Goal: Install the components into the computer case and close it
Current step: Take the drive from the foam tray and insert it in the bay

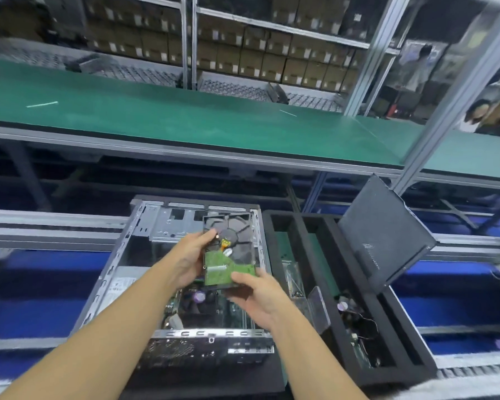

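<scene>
An open metal computer case (122,255) lies in front of me with its side off, a motherboard (202,308) visible at its bottom. Above the case I hold a hard drive (234,243), circuit board side up, with a green board on its near half. My left hand (189,256) grips the drive's left edge, thumb on top. My right hand (257,295) holds the drive's near right corner from below, thumb on the green board. The black side panel (384,232) leans upright to the right of the case.
A black foam tray (399,353) with slots holding boards and parts stands right of the case. A green conveyor belt (185,119) runs behind, with shelves of cardboard boxes beyond. A metal frame post (445,116) rises at the right. People are at the far right.
</scene>
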